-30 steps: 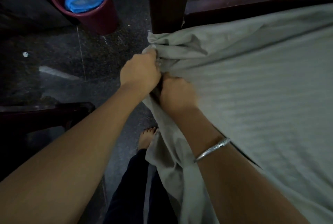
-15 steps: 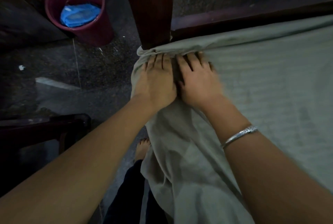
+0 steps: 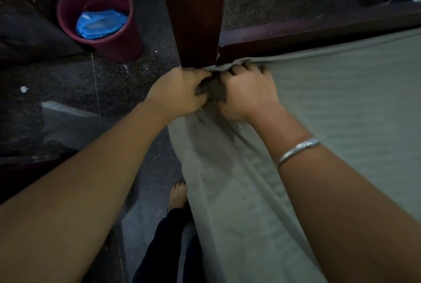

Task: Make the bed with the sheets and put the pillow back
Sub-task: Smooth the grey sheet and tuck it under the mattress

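We have gone from pressing flat palms on the corner half a second ago to bunching the cloth again: the left hand [image 3: 180, 93] is now clenched on a dark wad of sheet [image 3: 227, 191] just in front of the bedpost [image 3: 193, 16], and the right hand [image 3: 247, 93] has curled its fingers [image 3: 248, 69] over the far edge of the mattress, where they seem to be pushing fabric down into the gap by the bed rail [image 3: 319, 34]. The right grip looks closed on the sheet too, though the fingertips are partly hidden in the fold. A second ago both fists were pulling slack towards us; now that slack sits tight against the post, so we judge the corner tuck to be nearly finished — the far edge already lies smooth along the rail to the right. The sheet covers the bed on the right and a loose length hangs down the near-left side beside our foot [image 3: 178, 196], so that side probably needs tucking next. The pillow is nowhere in view, so that part of the job is not yet done. On the dark floor at far left stands a maroon bucket [image 3: 118, 45] holding something blue [image 3: 100, 24]. A silver bangle [image 3: 298, 151] circles the right wrist. No brand, label or writing can be read anywhere.
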`<state>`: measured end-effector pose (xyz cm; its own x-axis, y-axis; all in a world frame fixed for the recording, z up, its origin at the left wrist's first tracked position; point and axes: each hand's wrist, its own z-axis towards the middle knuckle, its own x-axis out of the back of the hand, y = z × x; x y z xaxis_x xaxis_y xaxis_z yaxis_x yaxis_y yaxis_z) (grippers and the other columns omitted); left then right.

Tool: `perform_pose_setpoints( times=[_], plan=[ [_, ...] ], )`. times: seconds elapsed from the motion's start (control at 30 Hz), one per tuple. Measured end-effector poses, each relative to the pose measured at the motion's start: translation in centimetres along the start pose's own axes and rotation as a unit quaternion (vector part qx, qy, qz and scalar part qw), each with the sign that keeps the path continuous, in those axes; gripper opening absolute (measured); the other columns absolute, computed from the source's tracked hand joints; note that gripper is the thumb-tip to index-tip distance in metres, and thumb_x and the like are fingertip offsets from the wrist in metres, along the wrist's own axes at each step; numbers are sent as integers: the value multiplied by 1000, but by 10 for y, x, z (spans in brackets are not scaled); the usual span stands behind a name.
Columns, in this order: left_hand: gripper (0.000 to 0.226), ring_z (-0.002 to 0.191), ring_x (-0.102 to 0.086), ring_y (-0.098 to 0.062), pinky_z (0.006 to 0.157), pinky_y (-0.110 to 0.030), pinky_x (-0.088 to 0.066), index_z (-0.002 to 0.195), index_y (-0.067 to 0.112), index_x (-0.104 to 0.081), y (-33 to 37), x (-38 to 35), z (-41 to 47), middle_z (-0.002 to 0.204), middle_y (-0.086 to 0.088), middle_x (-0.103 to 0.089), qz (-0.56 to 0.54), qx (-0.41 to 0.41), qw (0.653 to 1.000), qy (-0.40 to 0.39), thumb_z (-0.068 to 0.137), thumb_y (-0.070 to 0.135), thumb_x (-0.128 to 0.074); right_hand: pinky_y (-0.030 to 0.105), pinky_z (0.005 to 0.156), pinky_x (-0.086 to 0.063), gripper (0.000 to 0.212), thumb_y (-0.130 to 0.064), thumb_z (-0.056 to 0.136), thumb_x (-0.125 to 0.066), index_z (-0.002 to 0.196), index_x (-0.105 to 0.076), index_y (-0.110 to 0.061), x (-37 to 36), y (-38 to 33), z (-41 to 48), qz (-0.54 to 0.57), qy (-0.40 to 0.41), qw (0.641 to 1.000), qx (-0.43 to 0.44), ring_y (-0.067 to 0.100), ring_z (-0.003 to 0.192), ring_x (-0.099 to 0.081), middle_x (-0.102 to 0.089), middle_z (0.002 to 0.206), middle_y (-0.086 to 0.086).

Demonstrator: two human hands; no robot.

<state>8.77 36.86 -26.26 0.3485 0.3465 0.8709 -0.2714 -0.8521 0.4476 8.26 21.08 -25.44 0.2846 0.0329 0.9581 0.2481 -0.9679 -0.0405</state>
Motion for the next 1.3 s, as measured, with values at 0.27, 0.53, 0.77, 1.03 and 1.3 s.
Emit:
perform_pose_setpoints(
  times=[0.27,0.53,0.77,1.03,1.3],
  plan=[
    [76,125,-44,-31,103,-36,-34,136,3,-36,35,-22,-1,135,-17,-47,131,52,989,-53,84,56,-50,59,114,-3,82,-66,82,-44,149,-7,-36,-25,35,-23,69,-53,992,-93,37,144,4,-7,157,11],
    [45,104,-57,-30,76,-33,-42,116,10,-49,83,-1,9,114,-11,-58,181,41,982,-38,86,42,-54,45,107,-30,58,-44,83,-55,138,-42,-28,2,58,-13,85,-8,995,-50,33,129,-36,-46,138,8],
    [66,144,-12,-30,117,-40,-13,149,6,-14,161,-59,42,155,-16,-14,115,-113,981,-104,91,19,-42,46,103,-36,54,-41,83,-35,128,-51,-16,-26,131,-73,123,78,974,-174,35,123,-44,-54,132,10],
    [106,140,-17,-34,108,-54,-21,150,21,5,167,-84,111,158,-3,-5,166,-32,981,-95,74,80,-38,51,116,-13,78,-53,92,-42,151,-1,-23,-41,200,-83,100,-27,975,-195,29,146,-1,1,160,2],
    [85,141,-19,-33,110,-49,-26,150,22,-4,167,-85,149,156,-10,-16,146,24,985,-87,85,65,-39,65,111,1,77,-55,87,-41,148,5,-42,-22,225,-14,85,-57,984,-146,33,144,16,9,159,-3]
  ],
)
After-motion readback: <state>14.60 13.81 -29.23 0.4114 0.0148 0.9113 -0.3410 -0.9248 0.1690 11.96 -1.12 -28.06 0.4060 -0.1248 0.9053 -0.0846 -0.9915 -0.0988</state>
